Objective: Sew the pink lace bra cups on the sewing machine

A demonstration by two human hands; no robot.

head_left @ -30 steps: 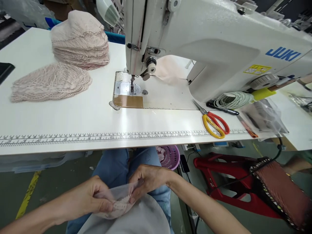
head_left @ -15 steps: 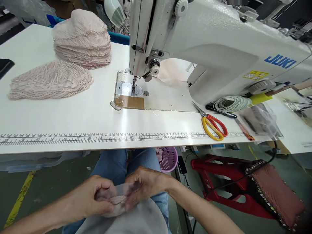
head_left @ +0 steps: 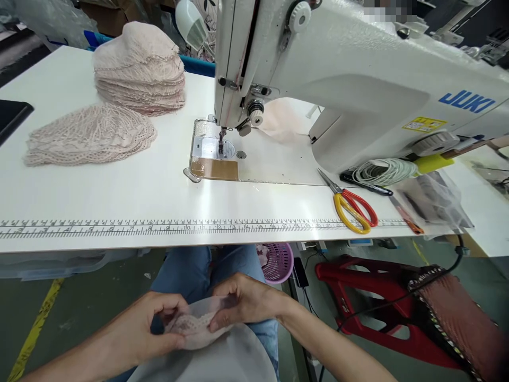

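Observation:
A small piece of pale pink lace fabric is stretched between my two hands, over my lap and below the table's front edge. My left hand pinches its left side between thumb and fingers. On the right, my right hand grips the other side, thumb on top of the cloth. The fabric looks sheer along its far edge and lacy in the middle. Under it lies a smooth light grey surface across my lap; I cannot tell what it is.
A white sewing machine stands on the white table. Stacked lace pieces and a lower lace pile lie left. Scissors, a coil of cord and a plastic bag lie right. Below are a purple basket and a red stool.
My hands have moved slightly apart, spreading the lace fabric wider between them. The left fingers have opened out a little while keeping hold. The whole view has shifted slightly.

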